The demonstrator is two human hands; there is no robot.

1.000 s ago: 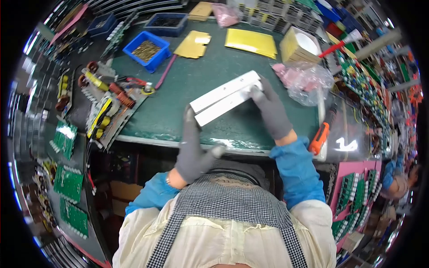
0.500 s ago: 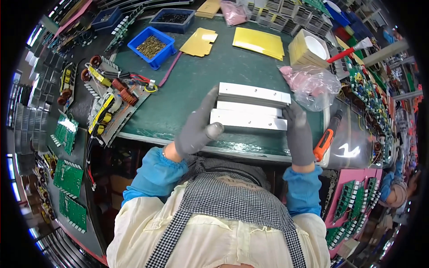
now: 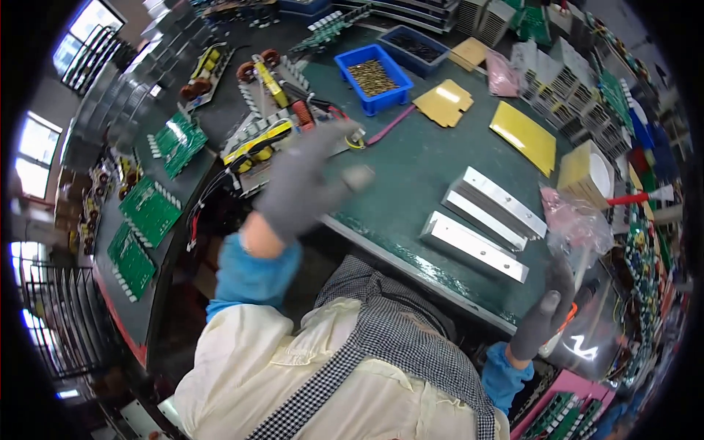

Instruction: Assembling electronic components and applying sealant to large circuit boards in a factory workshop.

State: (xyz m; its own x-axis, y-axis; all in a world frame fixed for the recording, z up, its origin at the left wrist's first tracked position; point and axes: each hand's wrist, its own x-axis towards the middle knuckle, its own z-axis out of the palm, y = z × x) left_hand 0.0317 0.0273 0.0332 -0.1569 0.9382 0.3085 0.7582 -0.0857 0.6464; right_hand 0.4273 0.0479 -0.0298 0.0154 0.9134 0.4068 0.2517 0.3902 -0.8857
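My left hand, gloved in grey, is raised over the table's near left edge, beside a circuit assembly with copper coils. Its fingers are spread and hold nothing. To the right lie silver metal blocks: a front one with holes along its top, and a back one parallel to it, with a plain bar along its near side. My right hand, gloved too, is right of the blocks with its fingers stretched out. Just past it shows part of an orange power screwdriver, mostly hidden by the hand.
A blue bin of brass-coloured screws stands at the back, by a darker bin. Yellow sheets and a clear plastic bag lie at the right. Green circuit boards rest on the left bench. Stacked heat sinks line the back right.
Both hands have let go of the metal blocks. My left hand moved left and up; my right moved to beside the screwdriver. The view turned left, so the table appears tilted.
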